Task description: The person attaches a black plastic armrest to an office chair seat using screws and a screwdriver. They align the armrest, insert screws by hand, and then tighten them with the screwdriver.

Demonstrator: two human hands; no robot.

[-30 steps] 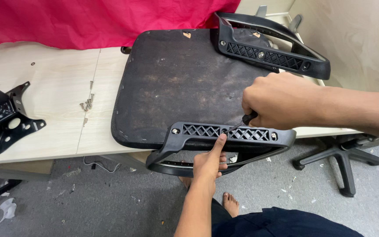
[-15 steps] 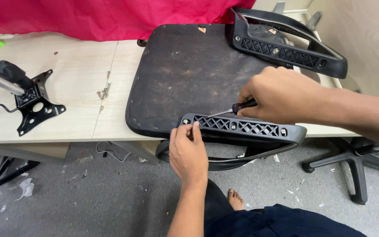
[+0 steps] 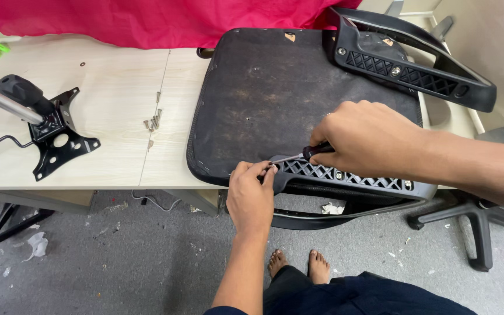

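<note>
An upturned black chair seat lies on the pale wooden table, with a black armrest along its near edge and a second armrest at its far side. My right hand is closed on a screwdriver whose tip points at the left end of the near armrest. My left hand pinches that end of the armrest at the tip, perhaps holding a small screw; the screw itself is hidden by the fingers.
Several loose screws lie on the table left of the seat. A black metal chair mechanism plate with a lever sits further left. Red cloth covers the back. A chair base stands on the floor at right.
My left hand has moved from the armrest's top to its left end, fingers pinched. The screwdriver tip now points to that end. The view has shifted left and closer.
</note>
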